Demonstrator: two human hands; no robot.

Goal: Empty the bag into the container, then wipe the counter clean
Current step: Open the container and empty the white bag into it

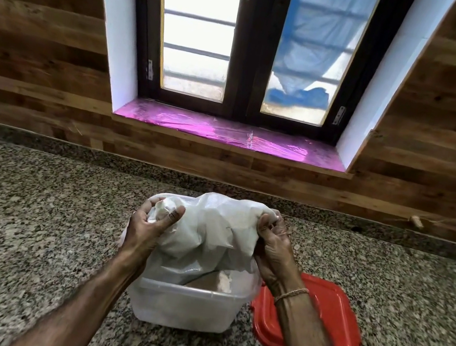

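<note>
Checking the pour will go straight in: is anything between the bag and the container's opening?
Nothing visible. The left hand and right hand grip the bag directly above the open container, its lower end hanging inside. The red lid lies to the container's right on the counter, off the opening.

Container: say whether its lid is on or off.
Off. The container stands open with the bag hanging into it; the red lid lies on the counter beside it.
</note>
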